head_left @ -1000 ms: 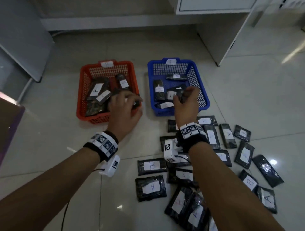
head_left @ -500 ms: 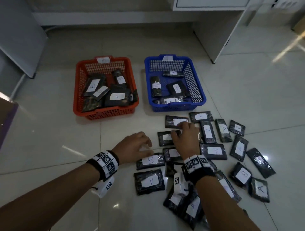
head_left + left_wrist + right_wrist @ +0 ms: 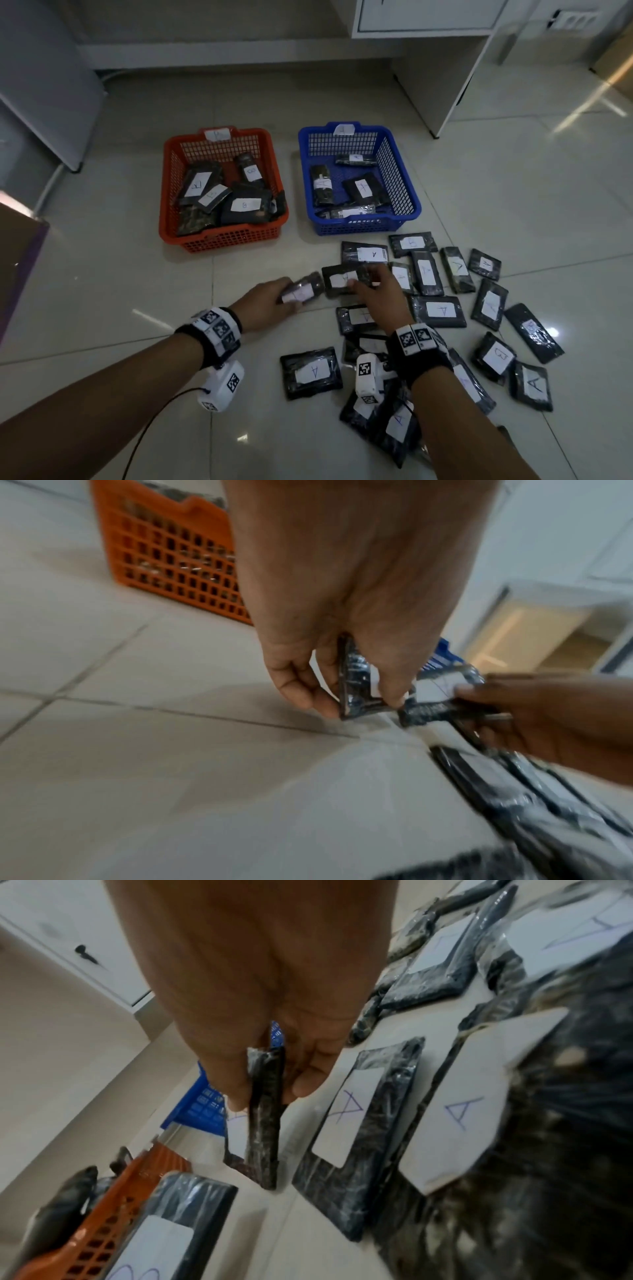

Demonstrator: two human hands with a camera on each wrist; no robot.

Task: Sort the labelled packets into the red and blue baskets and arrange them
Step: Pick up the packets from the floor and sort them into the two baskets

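Black packets with white letter labels lie scattered on the tiled floor at the right. My left hand (image 3: 279,296) grips one packet (image 3: 303,290) lifted off the floor; in the left wrist view the thumb and fingers pinch its edge (image 3: 356,685). My right hand (image 3: 368,284) pinches another packet (image 3: 342,279) just beside it, seen edge-on in the right wrist view (image 3: 265,1110). The red basket (image 3: 226,236) marked B holds several packets. The blue basket (image 3: 356,226) marked A holds several too.
A white desk leg (image 3: 442,78) stands behind the blue basket. A grey panel (image 3: 44,85) leans at the far left and a brown and purple edge (image 3: 17,260) juts in at the left. Bare tiles (image 3: 102,274) lie left of the packets.
Both hands came back from the baskets to the packets on the floor. Each has taken hold of a packet, and the left has lifted its packet off the tiles.
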